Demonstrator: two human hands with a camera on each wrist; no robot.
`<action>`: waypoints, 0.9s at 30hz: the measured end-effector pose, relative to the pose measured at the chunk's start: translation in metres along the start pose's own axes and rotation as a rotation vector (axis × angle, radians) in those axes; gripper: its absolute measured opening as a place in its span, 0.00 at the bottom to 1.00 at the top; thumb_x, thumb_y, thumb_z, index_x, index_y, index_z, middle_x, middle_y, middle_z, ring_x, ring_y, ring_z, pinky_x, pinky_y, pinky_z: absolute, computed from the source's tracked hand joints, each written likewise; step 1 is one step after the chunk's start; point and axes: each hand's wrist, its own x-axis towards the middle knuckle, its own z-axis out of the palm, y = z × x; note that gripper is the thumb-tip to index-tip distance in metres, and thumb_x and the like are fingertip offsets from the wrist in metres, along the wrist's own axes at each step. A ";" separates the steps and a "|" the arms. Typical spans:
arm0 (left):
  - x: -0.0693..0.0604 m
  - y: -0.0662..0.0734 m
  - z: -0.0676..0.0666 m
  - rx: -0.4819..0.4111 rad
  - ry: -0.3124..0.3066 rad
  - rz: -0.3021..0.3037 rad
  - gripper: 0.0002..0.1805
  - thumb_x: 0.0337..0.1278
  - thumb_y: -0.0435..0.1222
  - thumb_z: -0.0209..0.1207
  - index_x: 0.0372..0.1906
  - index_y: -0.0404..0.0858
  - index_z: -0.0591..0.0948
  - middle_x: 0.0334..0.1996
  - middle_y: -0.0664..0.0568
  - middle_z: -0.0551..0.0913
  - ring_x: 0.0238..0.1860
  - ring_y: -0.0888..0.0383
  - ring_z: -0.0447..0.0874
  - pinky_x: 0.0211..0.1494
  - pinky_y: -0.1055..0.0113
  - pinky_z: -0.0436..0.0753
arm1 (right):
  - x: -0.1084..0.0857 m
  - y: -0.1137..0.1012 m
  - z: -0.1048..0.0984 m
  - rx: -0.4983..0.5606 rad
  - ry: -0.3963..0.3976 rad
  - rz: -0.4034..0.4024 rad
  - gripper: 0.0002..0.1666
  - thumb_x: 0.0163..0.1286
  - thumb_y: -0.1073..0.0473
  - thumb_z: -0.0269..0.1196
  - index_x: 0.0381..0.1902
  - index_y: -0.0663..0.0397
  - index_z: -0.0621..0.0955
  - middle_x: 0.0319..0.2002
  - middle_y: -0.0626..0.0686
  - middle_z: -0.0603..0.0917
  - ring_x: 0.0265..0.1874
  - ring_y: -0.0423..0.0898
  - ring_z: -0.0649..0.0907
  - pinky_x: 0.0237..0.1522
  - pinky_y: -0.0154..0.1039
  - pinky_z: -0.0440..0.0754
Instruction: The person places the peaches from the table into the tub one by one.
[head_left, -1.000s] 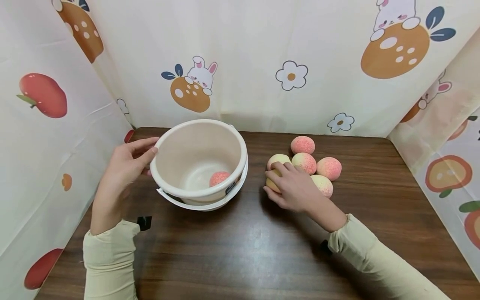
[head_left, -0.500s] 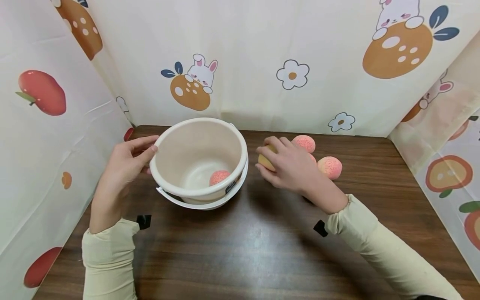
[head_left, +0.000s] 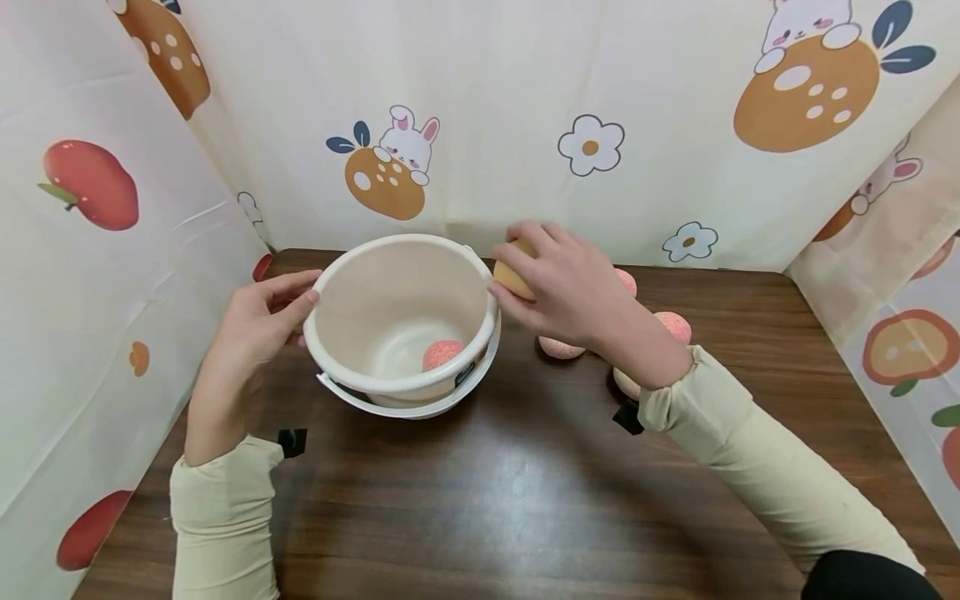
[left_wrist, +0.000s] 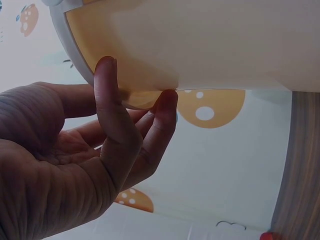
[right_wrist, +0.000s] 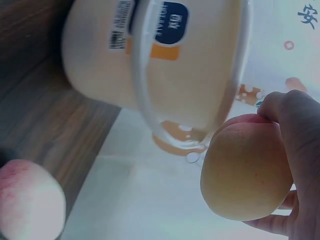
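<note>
A white plastic bucket (head_left: 401,321) stands on the table, its handle hanging down at the front. One pink peach (head_left: 443,355) lies on the bucket's floor. My left hand (head_left: 251,333) pinches the bucket's left rim; the left wrist view shows the fingers (left_wrist: 117,115) curled at the rim and wall. My right hand (head_left: 566,287) grips a yellowish peach (right_wrist: 247,170) just right of the bucket's rim, above the table. The peach's far side is hidden by the fingers.
Several more peaches lie right of the bucket, partly hidden under my right arm; one pink peach (head_left: 672,327) shows beyond it. The brown wooden table (head_left: 480,517) is bounded by a printed curtain (head_left: 510,100) at the back and sides.
From among the other peaches, my right hand has lifted the yellowish peach up and leftward to the bucket's right rim. My left hand stays on the left rim.
</note>
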 end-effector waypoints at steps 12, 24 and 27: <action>0.000 -0.002 -0.001 -0.028 -0.008 0.025 0.27 0.77 0.42 0.57 0.73 0.34 0.74 0.39 0.70 0.83 0.28 0.68 0.83 0.32 0.70 0.89 | 0.035 -0.017 0.001 0.030 -0.002 -0.042 0.22 0.75 0.44 0.58 0.59 0.47 0.83 0.57 0.54 0.82 0.46 0.55 0.82 0.39 0.49 0.84; 0.001 -0.001 0.000 -0.011 -0.006 0.011 0.28 0.77 0.43 0.57 0.74 0.35 0.74 0.40 0.70 0.82 0.28 0.68 0.83 0.32 0.70 0.89 | 0.055 -0.028 0.016 0.104 -0.072 -0.066 0.24 0.76 0.41 0.58 0.61 0.45 0.83 0.58 0.52 0.80 0.46 0.52 0.80 0.39 0.46 0.82; 0.000 -0.002 -0.001 -0.008 -0.004 0.009 0.28 0.77 0.43 0.57 0.74 0.35 0.74 0.40 0.71 0.82 0.28 0.68 0.83 0.32 0.70 0.89 | 0.061 -0.032 0.021 0.114 -0.112 -0.084 0.25 0.77 0.40 0.58 0.62 0.45 0.82 0.58 0.53 0.80 0.46 0.52 0.80 0.41 0.46 0.82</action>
